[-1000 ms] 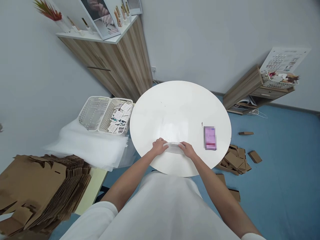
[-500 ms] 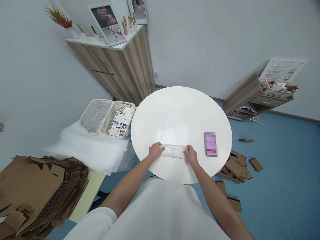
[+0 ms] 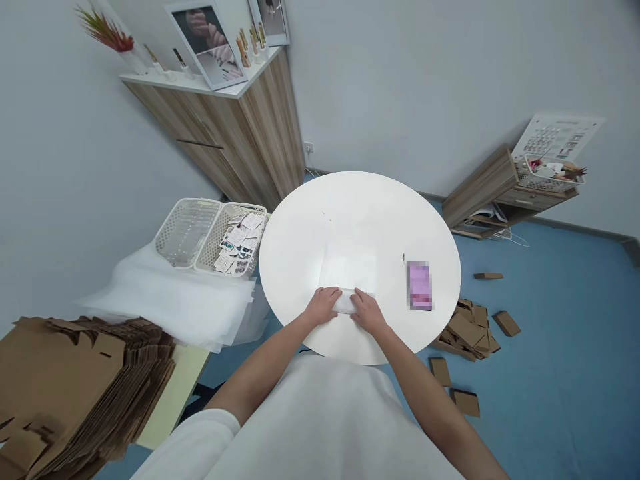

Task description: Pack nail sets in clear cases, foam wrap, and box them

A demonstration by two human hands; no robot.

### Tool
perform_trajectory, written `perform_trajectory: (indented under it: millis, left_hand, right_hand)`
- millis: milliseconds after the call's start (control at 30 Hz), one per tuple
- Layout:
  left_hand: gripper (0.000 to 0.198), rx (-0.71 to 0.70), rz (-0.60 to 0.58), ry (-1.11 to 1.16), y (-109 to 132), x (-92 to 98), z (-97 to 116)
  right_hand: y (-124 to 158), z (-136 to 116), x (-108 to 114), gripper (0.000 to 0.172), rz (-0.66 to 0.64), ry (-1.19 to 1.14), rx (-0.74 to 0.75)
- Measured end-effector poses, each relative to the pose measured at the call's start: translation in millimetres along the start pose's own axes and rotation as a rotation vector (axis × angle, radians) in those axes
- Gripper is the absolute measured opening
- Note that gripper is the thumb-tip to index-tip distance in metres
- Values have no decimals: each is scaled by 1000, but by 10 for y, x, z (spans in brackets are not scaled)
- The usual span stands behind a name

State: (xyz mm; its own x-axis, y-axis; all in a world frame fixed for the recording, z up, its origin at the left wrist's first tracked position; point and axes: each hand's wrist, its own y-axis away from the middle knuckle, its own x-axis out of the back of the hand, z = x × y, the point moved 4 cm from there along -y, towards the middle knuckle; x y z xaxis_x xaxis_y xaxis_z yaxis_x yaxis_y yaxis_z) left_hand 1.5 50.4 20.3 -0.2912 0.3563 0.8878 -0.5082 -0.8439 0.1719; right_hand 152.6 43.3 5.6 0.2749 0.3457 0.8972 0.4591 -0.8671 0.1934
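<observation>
A whitish, translucent packing sheet (image 3: 349,267) lies on the white round table (image 3: 300,220), its near end turned into a flat roll (image 3: 345,301). Over the left part of this roll lies my left hand (image 3: 324,305), fingers curled round it. My right hand (image 3: 367,309) grips the right part the same way, leaving a short stretch of roll visible between the two. Whatever may be wrapped inside is hidden. To the right of my right hand, a blurred purple item (image 3: 419,285) rests on the table.
Left of the table are white plastic baskets (image 3: 187,230), one with printed cards (image 3: 240,240), a pile of translucent sheets (image 3: 175,293) and stacked flat cardboard (image 3: 75,380). Small cardboard boxes (image 3: 467,330) lie on the blue floor at right. A wooden cabinet (image 3: 260,133) stands behind.
Both hands have moved inward along the roll from its ends and now lie closer together, covering more of it. The view has shifted slightly.
</observation>
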Motion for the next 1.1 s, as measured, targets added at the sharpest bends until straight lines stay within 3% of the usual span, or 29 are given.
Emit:
perform_trajectory:
  millis: [200, 367, 500, 700, 867, 1100]
  left_hand:
    - [51, -22, -108, 83, 126, 32, 49]
    - [45, 22, -193, 261, 225, 44, 31]
    - [38, 121, -234, 423, 162, 96, -56]
    - [31, 205, -99, 572, 48, 194, -299]
    - [13, 414, -13, 512, 77, 115, -617]
    - [19, 509, 27, 579, 160, 64, -810]
  right_hand:
    - [241, 13, 26, 49, -40, -190, 40]
    - [421, -87, 124, 37, -144, -390, -85]
    - [357, -78, 209, 32, -137, -516, -215]
    - [114, 92, 249, 35, -44, -540, -375]
    - [33, 123, 135, 33, 49, -598, -499]
    - [101, 32, -89, 35, 138, -529, -613]
